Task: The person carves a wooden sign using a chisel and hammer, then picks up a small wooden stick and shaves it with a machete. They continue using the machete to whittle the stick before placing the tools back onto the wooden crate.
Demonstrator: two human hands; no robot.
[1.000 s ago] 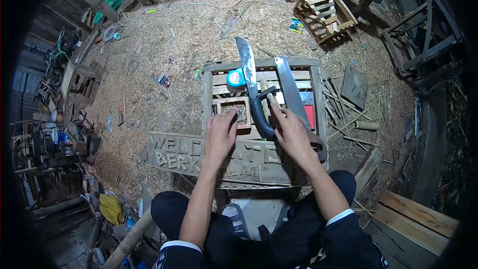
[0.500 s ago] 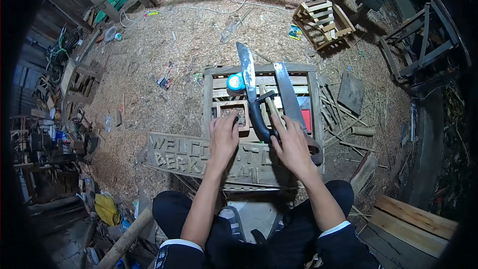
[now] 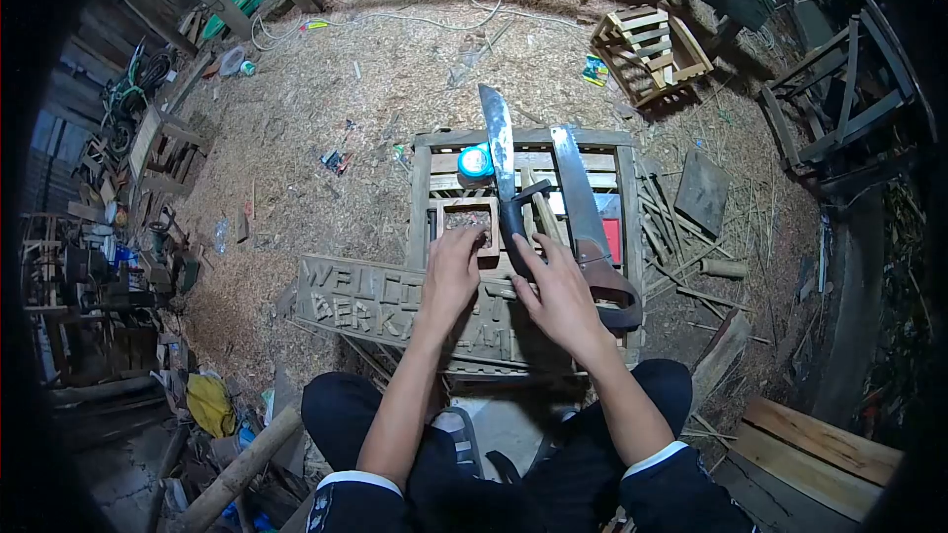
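Note:
I sit on the ground with a wooden sign board (image 3: 375, 301) with raised letters across my knees. My left hand (image 3: 451, 271) rests on the board's far edge. Its fingertips are bent down at the near rim of a small wooden box (image 3: 468, 219) of small bits, and I cannot see anything in them. My right hand (image 3: 555, 291) lies with fingers spread over the black handle end of a machete (image 3: 499, 148). Just right of it lies a handsaw (image 3: 575, 188) with a brown handle.
The tools lie on a slatted wooden frame (image 3: 423, 192) with a blue round tin (image 3: 475, 162) on it. Sawdust covers the floor. A small crate (image 3: 652, 44) stands far right, planks (image 3: 820, 444) near right, and cluttered shelves (image 3: 89, 266) on the left.
My right hand has slid left and toward me, from beside the saw blade onto the machete's handle end. My left hand has stayed by the small box.

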